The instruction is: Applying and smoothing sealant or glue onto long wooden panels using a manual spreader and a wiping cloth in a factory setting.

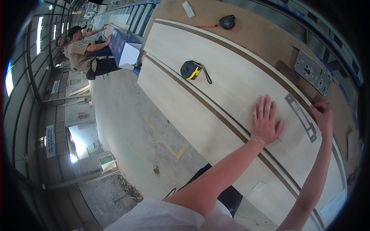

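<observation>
My left hand (265, 121) lies flat, fingers spread, on a long pale wooden panel (216, 73) with dark edge strips. My right hand (323, 117) is curled at the panel's far edge, fingertips touching the upper end of a narrow grey metal strike plate (301, 116) that lies on the panel between my hands. I cannot tell whether it grips anything. A black and yellow tape measure (191, 70) with a black strap rests on the panel further along.
A second black tape measure (227, 22) with a red cord and a grey metal lock body (313, 72) lie on the brown bench behind the panel. A person in a tan shirt (83, 52) works at a roller conveyor beside a blue-and-white box (124, 49). Concrete floor (142, 134) is left.
</observation>
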`<action>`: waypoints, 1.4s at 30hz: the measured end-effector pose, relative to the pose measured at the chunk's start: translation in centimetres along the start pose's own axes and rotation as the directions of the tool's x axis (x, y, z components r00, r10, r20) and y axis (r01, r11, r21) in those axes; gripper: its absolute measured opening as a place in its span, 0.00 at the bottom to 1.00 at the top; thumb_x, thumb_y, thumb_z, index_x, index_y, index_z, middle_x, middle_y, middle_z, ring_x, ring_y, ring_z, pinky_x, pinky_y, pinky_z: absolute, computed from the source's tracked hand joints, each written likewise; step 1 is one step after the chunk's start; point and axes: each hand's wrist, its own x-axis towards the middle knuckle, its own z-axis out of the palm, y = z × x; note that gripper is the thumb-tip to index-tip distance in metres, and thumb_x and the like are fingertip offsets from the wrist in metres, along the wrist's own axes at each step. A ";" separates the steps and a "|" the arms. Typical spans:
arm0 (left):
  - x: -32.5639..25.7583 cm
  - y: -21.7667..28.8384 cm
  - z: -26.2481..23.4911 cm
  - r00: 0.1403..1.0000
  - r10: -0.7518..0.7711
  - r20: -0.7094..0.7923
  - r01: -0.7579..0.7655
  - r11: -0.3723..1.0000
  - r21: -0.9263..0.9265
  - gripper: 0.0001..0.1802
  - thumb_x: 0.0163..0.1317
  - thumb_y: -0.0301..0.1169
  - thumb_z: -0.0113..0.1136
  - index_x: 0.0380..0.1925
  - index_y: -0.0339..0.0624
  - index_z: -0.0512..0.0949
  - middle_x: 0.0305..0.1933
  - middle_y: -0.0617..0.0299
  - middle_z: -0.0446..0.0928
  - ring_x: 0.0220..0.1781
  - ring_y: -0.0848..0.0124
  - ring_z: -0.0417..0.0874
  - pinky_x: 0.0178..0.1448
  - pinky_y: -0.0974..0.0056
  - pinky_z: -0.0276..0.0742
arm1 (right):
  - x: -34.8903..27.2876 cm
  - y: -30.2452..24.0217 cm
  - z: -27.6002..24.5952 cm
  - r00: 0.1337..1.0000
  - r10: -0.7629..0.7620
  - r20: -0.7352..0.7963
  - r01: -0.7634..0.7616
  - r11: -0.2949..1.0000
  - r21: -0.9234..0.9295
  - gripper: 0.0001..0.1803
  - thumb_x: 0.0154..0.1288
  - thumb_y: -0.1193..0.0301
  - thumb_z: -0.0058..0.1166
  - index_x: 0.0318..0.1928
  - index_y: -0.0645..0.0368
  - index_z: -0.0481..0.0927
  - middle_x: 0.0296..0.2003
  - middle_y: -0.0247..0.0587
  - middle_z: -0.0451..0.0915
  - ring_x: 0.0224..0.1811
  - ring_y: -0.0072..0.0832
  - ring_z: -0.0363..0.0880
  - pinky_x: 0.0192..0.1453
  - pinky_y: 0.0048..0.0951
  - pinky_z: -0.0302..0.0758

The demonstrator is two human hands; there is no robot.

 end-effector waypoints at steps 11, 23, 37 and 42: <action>-0.3 0.2 -0.4 1.000 -0.009 0.012 0.010 1.000 -0.011 0.43 0.71 0.50 0.50 0.77 0.31 0.58 0.86 0.40 0.46 0.88 0.44 0.42 0.86 0.37 0.36 | -0.1 2.0 0.0 0.996 0.060 0.070 -0.068 0.991 0.117 0.13 0.67 0.69 0.64 0.47 0.64 0.83 0.41 0.43 0.83 0.47 0.31 0.81 0.55 0.33 0.76; 0.1 -0.6 -2.5 0.997 -0.008 0.082 0.018 0.991 -0.129 0.42 0.71 0.50 0.52 0.76 0.33 0.61 0.86 0.42 0.47 0.88 0.48 0.42 0.87 0.41 0.37 | -30.4 3.4 9.6 0.831 0.100 -0.548 -0.130 0.991 -0.016 0.26 0.72 0.74 0.62 0.68 0.64 0.74 0.65 0.56 0.76 0.67 0.52 0.74 0.74 0.50 0.68; -17.9 -38.5 -25.1 0.959 0.142 0.245 -0.065 0.953 -0.296 0.15 0.60 0.35 0.63 0.45 0.41 0.78 0.51 0.49 0.80 0.59 0.49 0.80 0.62 0.46 0.75 | -43.4 -0.8 28.7 0.793 0.060 -0.606 -0.340 0.870 -0.358 0.35 0.63 0.69 0.66 0.70 0.62 0.73 0.56 0.62 0.84 0.55 0.43 0.85 0.64 0.41 0.77; -27.0 -60.2 -31.9 0.862 -0.221 0.456 0.272 0.961 -0.047 0.17 0.60 0.41 0.63 0.44 0.41 0.81 0.45 0.47 0.84 0.50 0.44 0.86 0.52 0.41 0.82 | -39.8 -8.9 31.9 0.387 0.417 -0.822 -0.594 0.795 0.124 0.23 0.65 0.72 0.65 0.60 0.69 0.81 0.36 0.53 0.88 0.32 0.44 0.86 0.34 0.44 0.82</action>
